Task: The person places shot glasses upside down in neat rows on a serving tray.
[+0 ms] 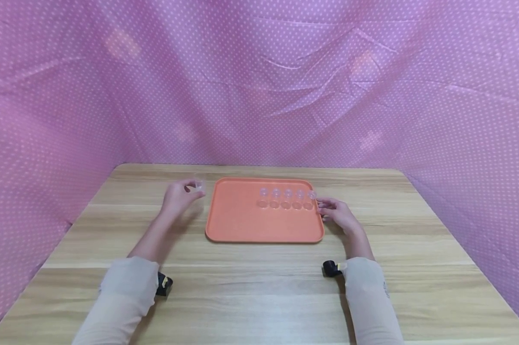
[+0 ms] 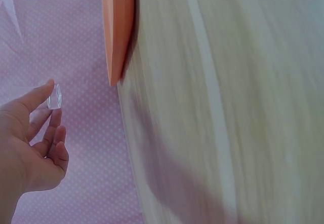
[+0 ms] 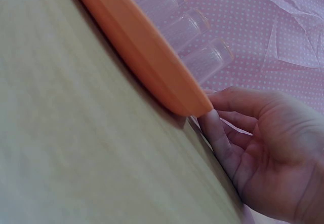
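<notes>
At the tray's left, my left hand (image 1: 179, 196) is raised over the table and pinches a small clear cup (image 2: 55, 97) between thumb and fingers. The cup is see-through and partly hidden by the fingers. An orange tray (image 1: 238, 218) lies flat on the table, with several clear cylindrical cups (image 1: 287, 199) standing in a row across its right half. My right hand (image 1: 338, 214) holds the tray's right edge, thumb and fingers at the rim beside the last cup. In the right wrist view the fingertips (image 3: 215, 100) meet the tray's corner.
The wooden table (image 1: 259, 287) extends around the tray on all sides. Pink dotted cloth (image 1: 259, 96) hangs behind the table and along both sides. Each wrist carries a small black camera (image 1: 330, 269) close above the tabletop.
</notes>
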Demonstrator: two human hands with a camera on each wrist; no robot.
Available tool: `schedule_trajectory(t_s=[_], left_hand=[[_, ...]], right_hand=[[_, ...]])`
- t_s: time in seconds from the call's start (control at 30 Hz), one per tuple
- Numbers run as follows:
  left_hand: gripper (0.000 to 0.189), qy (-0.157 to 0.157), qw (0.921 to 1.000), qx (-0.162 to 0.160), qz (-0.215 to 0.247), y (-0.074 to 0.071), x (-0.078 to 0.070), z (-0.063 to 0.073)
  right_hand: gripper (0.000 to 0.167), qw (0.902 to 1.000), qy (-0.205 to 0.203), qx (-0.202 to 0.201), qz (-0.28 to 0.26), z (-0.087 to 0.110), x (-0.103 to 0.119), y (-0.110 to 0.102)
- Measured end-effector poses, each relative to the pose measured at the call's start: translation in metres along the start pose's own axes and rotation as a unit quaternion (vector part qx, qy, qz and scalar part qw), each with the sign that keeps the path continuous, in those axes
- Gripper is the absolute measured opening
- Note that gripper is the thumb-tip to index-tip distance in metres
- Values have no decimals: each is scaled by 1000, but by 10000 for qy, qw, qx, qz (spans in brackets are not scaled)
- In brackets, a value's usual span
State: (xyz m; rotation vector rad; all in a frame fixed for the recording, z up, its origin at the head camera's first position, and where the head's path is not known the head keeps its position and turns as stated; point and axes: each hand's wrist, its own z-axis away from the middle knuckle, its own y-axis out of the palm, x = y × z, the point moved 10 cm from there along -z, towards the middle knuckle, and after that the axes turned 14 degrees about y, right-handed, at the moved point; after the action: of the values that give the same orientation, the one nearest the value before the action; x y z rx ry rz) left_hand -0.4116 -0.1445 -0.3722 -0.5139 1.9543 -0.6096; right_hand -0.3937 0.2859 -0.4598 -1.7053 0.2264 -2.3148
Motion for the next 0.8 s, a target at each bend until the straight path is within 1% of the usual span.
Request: schedule_trajectory(t_s=[0.07, 0.2, 0.27, 0.37, 0.53, 0.7, 0.8], left_hand=[[31, 95, 10000, -14, 0, 4, -5, -2], [27, 382, 9992, -76, 60, 13, -16, -7], [27, 453, 9988, -100, 123, 17, -21, -8], [28, 448, 9988, -100, 158, 23, -25, -11], [29, 484, 9988, -26, 67, 34, -33, -15], [29, 416, 9989, 115, 189, 48, -36, -18], [28, 521, 9982, 256, 165, 56, -40, -20]], right_hand=[[42, 10000, -15, -5, -34, -1, 0, 0], [41, 9999, -53, -8, -90, -2, 0, 0], [42, 9999, -76, 11, -112, -1, 1, 1], [42, 9998, -110, 31, -135, -1, 1, 2], [42, 9998, -120, 44, -149, 0, 2, 2], [42, 9999, -95, 34, -107, -1, 1, 1], [41, 9999, -90, 29, -100, -1, 1, 1]])
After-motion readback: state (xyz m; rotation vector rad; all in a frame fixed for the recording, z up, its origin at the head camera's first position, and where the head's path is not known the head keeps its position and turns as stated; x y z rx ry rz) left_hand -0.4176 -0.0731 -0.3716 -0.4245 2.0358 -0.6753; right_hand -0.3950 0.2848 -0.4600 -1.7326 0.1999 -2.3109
